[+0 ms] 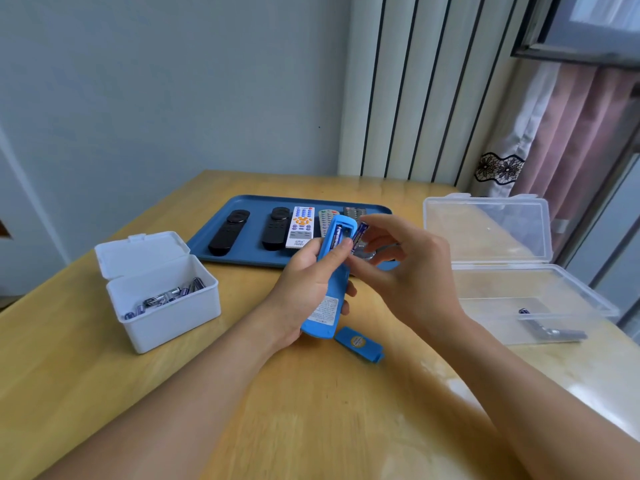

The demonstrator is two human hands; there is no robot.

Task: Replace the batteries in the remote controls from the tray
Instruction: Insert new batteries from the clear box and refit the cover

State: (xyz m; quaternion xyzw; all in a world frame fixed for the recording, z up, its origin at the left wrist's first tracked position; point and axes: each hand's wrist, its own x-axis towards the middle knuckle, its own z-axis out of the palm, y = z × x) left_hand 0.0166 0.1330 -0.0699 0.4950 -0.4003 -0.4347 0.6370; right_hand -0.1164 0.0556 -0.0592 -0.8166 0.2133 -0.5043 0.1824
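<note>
Left hand (304, 282) grips the blue plastic remote control (329, 289), back upward, compartment open. Right hand (401, 268) pinches a blue cylindrical battery (360, 233) beside it.

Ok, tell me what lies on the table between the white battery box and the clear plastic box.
In the head view, the left hand holds the blue remote there, and its detached blue battery cover lies on the table just right of it.

lidded box (162, 299) left, tray (249, 258) behind, clear case (519, 271) right
</note>
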